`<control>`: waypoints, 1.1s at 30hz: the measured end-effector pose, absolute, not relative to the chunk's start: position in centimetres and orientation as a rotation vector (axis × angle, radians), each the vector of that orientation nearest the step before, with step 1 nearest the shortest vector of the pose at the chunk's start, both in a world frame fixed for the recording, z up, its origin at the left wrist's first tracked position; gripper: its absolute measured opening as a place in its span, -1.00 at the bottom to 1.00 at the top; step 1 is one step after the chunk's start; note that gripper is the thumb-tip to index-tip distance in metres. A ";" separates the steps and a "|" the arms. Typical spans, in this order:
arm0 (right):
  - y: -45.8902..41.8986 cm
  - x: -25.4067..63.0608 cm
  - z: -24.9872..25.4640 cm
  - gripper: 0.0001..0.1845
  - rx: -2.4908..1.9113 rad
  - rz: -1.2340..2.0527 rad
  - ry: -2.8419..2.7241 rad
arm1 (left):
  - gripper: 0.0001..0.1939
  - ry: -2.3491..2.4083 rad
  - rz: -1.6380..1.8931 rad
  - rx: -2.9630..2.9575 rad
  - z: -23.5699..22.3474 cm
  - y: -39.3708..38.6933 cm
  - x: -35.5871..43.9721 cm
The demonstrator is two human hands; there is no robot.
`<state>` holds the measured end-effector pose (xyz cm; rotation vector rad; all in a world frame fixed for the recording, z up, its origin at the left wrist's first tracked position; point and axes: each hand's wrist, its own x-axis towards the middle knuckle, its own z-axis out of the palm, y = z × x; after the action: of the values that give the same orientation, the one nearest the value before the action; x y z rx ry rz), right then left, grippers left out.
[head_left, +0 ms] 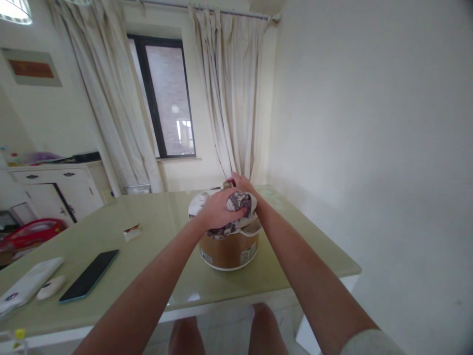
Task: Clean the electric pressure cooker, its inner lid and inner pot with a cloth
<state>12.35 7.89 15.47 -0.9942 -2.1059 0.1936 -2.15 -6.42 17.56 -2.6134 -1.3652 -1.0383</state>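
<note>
A round rice cooker [227, 252] with a brown body and white base stands near the front right of the table. Its white upper part [197, 203] shows at the left. My left hand [218, 211] is closed on a grey-and-white patterned cloth [241, 201], which bunches over the top and hangs down the near side. Farther back, my right hand [241, 182] reaches to the cooker's far edge with bent fingers. Beside those fingers sits a small brownish part [227, 185]; what they grip is mostly hidden.
On the left of the pale green tabletop [158, 212] lie a dark phone [89, 276], a white oval object [51, 287], a white flat case [29, 283] and a small packet [132, 231]. A plain wall [369, 148] rises along the right side. Curtains [232, 88] hang behind.
</note>
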 end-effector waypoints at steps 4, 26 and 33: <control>8.3 12.3 15.2 -0.70 -0.918 0.268 -2.037 | -0.63 -1.351 -1.053 -2.620 17.6 -6.3 -2.2; 10.0 11.0 15.0 -0.29 -0.815 0.860 -1.720 | -0.68 -1.726 -0.628 -2.156 17.8 -7.6 -4.0; 10.9 11.7 15.5 -0.26 -0.821 1.204 -1.527 | -0.76 -1.552 -0.423 -2.235 19.0 -7.5 3.3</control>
<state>11.70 10.89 15.54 -0.8214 -1.5272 1.2038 3.32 -7.52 18.98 -2.2353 -1.5524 -0.4234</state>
